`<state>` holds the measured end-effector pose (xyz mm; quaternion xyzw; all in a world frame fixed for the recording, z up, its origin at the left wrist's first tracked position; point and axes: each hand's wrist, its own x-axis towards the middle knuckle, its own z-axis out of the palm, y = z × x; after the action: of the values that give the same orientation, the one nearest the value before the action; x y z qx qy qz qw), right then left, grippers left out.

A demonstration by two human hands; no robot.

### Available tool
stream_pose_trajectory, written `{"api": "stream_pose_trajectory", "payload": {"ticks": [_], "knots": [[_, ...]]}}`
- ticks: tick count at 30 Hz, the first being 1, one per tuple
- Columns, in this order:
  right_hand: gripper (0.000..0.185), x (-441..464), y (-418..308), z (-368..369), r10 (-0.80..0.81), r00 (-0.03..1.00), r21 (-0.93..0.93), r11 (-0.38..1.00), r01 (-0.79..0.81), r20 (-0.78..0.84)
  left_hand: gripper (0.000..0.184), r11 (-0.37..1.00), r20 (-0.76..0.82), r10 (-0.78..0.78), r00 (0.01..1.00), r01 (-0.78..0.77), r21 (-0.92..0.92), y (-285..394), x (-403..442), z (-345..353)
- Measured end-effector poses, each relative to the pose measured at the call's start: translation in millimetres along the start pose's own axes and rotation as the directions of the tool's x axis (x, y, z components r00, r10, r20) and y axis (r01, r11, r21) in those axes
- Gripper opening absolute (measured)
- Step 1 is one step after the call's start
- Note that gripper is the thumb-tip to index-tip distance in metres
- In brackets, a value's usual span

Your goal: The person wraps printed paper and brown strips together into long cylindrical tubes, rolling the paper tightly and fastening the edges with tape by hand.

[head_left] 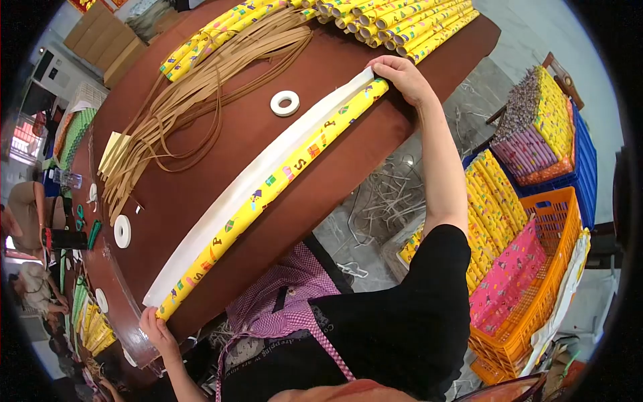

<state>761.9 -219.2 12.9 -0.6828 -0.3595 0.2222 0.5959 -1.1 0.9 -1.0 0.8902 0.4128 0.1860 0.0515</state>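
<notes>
A long roll of yellow wrapping paper (pixel 254 199), printed with coloured gifts and letters, lies slantwise across the brown table (pixel 315 201). Along its far side a strip of the paper's white back (pixel 228 194) shows, so the sheet is not fully rolled. My left hand (pixel 158 331) grips the near left end, thumb and fingers closed on it by the table edge. At the far right end, my right hand (pixel 404 77) is closed on the paper, fingers over the white corner. The palm sides of both hands are hidden.
Finished yellow rolls (pixel 395 23) are stacked at the far edge. Brown paper strips (pixel 181 107) spread over the left side, near white tape rings (pixel 284 103). On my right stand an orange crate (pixel 522 335) and a blue crate (pixel 584 167) with rolls. Other people (pixel 30 208) are at the left.
</notes>
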Motion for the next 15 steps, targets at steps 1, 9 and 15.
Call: {"api": "stream_pose_trajectory", "payload": {"ticks": [1, 9, 15], "knots": [[0.023, -0.4, 0.9, -0.8, 0.003, 1.000, 0.000, 1.000, -0.003, 0.007, 0.043, 0.999, -0.008, 0.034, 0.999, -0.034, 0.005, -2.6, 0.5, 0.6], [0.031, 3.2, 6.3, -13.4, -0.252, 0.964, -0.351, 0.913, 0.208, -0.085, 0.032, 0.995, -0.045, 0.055, 0.997, -0.050, 0.089, -27.4, -11.2, 10.0], [0.034, 44.0, 92.3, -96.3, -0.048, 0.982, 0.511, 0.849, 0.137, -0.184, 0.027, 0.991, -0.096, 0.101, 0.990, -0.091, 0.098, 0.1, 0.9, 2.3]]}}
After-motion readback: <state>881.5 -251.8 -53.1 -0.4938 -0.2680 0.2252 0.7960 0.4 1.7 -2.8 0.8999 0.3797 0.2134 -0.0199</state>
